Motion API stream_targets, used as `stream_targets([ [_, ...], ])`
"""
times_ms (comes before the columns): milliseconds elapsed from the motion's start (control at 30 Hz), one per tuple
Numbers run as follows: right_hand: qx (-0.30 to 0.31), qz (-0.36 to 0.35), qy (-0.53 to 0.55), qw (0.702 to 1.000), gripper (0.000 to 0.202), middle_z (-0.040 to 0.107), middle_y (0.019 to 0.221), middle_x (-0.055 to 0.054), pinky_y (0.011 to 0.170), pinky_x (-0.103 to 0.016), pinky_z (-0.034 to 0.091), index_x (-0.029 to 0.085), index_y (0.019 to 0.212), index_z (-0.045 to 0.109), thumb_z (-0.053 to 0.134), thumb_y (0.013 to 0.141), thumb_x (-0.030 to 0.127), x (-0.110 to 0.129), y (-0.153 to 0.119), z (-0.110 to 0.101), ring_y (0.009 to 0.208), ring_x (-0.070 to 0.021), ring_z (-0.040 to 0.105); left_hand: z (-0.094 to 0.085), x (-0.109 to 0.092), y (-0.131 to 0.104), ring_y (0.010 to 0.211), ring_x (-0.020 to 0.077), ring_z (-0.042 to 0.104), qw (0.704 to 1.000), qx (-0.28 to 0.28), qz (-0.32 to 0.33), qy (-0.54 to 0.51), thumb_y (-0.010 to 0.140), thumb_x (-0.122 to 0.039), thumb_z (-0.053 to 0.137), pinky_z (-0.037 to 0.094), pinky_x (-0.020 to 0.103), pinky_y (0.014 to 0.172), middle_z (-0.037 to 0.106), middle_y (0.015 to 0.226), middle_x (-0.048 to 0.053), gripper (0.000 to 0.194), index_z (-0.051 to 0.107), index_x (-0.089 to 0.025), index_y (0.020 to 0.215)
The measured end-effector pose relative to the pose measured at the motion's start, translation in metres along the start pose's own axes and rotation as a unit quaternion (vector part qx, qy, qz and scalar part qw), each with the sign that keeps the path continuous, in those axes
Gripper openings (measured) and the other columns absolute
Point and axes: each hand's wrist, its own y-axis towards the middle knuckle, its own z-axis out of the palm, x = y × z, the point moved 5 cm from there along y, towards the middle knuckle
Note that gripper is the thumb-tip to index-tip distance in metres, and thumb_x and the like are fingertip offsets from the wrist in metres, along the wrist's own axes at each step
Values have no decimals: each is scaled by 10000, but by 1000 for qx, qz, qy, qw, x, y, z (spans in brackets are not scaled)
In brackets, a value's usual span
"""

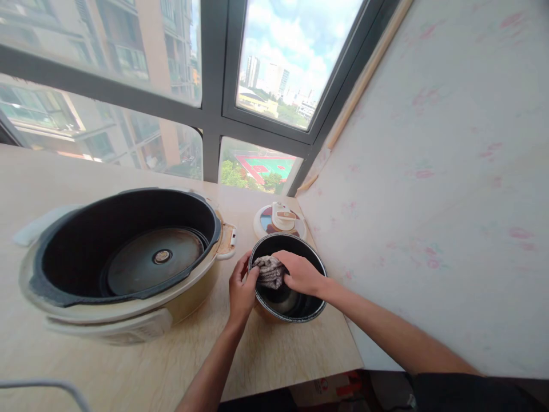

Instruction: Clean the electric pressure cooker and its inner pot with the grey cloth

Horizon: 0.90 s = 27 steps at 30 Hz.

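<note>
A dark inner pot (306,303) with a worn pale rim stands on the stone-look counter. My left hand (243,289) grips its left rim, thumb over the edge and fingers on the outside wall. Reaching in from the right, my right hand (300,272) is closed on a bunched grey-brown cloth (269,271), which presses against the inner left wall near the rim. The fingertips behind the cloth are partly hidden. Part of the pot's bottom shows below the cloth.
To the left sits a large cooker body (201,292), its dark cavity facing up with a round heating plate (141,266) inside. A cooker lid (261,222) lies behind the pot. The wallpapered wall (429,200) borders the counter (180,366) at right; a grey cord (47,383) is front left.
</note>
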Motion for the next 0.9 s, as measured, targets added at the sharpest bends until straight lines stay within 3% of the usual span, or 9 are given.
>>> stream_targets([
  [67,-24,64,29,997,435,653,1235,-108,976,-358,468,193,1212,530,559,791,87,2,-13,-8,1139,-246,617,1,1,0,1225,270,638,1000,5,-5,-14,791,-318,676,467,418,1093,697,1294,99,445,677,-202,1220],
  [167,-29,173,-27,984,328,638,1195,-136,894,-362,482,186,1144,499,601,834,221,3,-31,-11,1092,-283,639,2,2,0,1230,264,636,1000,5,-1,-26,789,-300,666,467,411,1094,696,1295,91,441,681,-211,1220],
  [300,-60,338,-137,929,286,644,1148,-175,790,-356,485,181,1120,461,578,892,307,-7,-50,-21,1019,-318,682,1,3,2,1167,252,669,1000,-17,3,-7,739,-219,640,492,395,1065,717,1245,81,464,694,-207,1199],
  [400,-88,418,-162,889,303,665,1106,-211,774,-357,493,147,1150,448,575,920,298,-17,-54,-30,1004,-336,700,0,5,5,1142,255,681,1000,-19,1,9,714,-184,629,498,411,1063,730,1220,80,484,705,-205,1191],
  [500,-101,442,-172,875,340,659,1116,-235,775,-350,509,124,1170,447,615,919,277,-23,-49,-28,1006,-338,708,-2,7,9,1170,272,673,1000,-13,-8,18,703,-168,637,484,442,1083,728,1238,87,517,711,-206,1213],
  [667,-127,433,-144,881,328,610,1214,-245,821,-354,526,122,1192,426,599,930,219,-28,-28,-10,1050,-326,697,-3,7,16,1139,275,691,1000,13,-5,27,667,-151,644,486,454,1085,727,1247,81,549,733,-210,1206],
  [900,-155,349,-20,924,339,590,1238,-199,920,-387,508,178,1137,404,596,860,212,-25,18,7,1142,-310,635,-3,8,19,1121,268,697,999,33,-4,24,658,-140,635,524,414,1032,745,1199,64,572,740,-225,1213],
])
